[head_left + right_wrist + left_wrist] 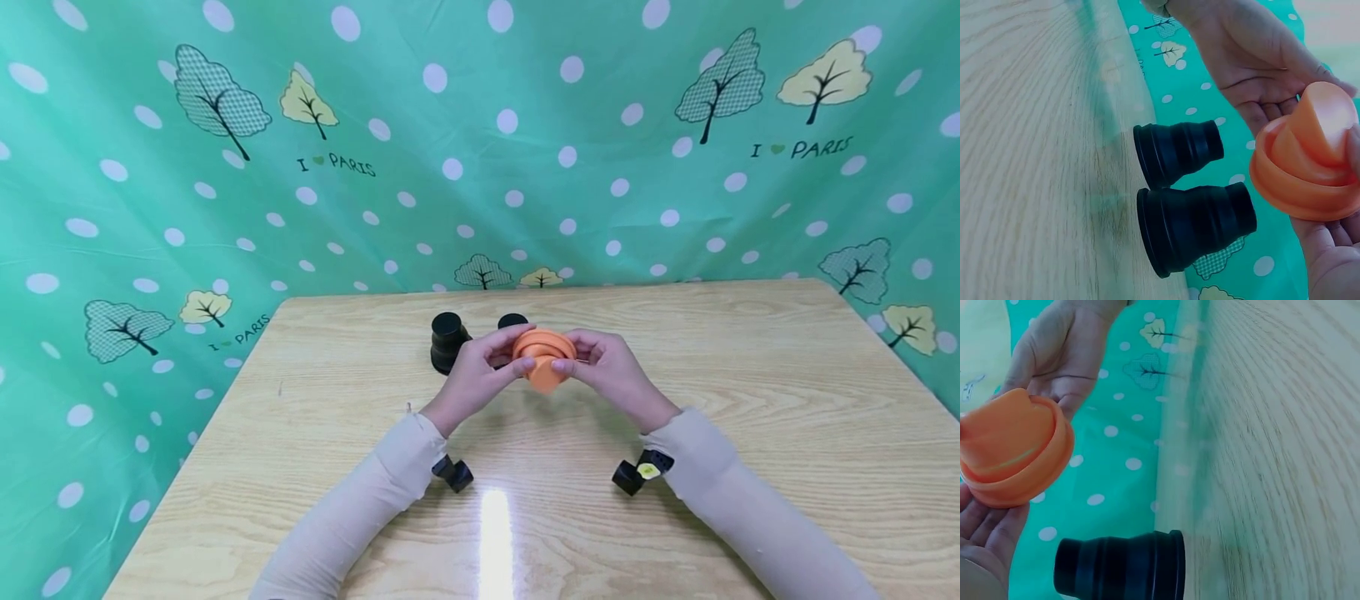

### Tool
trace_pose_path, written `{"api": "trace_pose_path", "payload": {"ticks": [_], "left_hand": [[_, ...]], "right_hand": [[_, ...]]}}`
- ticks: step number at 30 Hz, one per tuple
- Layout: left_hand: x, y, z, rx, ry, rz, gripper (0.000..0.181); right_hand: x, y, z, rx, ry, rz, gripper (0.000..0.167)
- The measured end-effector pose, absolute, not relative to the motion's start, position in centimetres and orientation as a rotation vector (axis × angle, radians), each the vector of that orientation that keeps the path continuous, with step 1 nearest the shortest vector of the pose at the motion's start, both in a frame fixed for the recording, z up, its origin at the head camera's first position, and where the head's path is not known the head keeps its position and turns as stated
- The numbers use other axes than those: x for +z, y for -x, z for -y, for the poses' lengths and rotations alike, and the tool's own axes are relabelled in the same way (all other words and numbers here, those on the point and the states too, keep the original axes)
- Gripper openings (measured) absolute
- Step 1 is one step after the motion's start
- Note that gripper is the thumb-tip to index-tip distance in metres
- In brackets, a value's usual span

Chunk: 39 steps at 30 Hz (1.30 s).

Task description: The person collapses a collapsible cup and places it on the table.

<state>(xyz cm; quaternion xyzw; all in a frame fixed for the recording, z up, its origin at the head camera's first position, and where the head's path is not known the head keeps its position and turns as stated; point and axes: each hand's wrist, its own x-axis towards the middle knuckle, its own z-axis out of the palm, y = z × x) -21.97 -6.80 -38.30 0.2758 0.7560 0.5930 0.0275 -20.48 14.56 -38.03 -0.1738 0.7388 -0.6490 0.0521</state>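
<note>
Both hands hold an orange collapsible cup above the table, the left hand on one side and the right hand on the other. Each thumb presses on the cup's narrow end, while the other fingers support the wide rim. In the right wrist view the orange cup looks partly folded, its smaller end tilted inside the outer ring. Two black stepped cups stand behind the hands, narrow end up. In the head view, the left hand partly hides one black cup and the hands mostly cover the other.
A light wood-grain table lies beneath the hands, with a bright light reflection near its front. Behind it hangs a green dotted curtain printed with trees. Small black cameras are strapped to both wrists.
</note>
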Motion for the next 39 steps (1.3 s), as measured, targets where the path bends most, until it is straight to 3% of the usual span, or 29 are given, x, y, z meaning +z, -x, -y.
{"api": "trace_pose_path", "payload": {"ticks": [27,39], "left_hand": [[-38.59,21.9,6.58,1.774,-0.938,-2.565,0.023],[-38.75,22.05,6.76,1.691,-0.854,-2.505,0.035]], "right_hand": [[-38.59,20.55,-14.1,-1.972,0.612,-2.248,0.03],[-38.54,20.67,-14.06,-1.833,0.535,-2.245,0.033]]}}
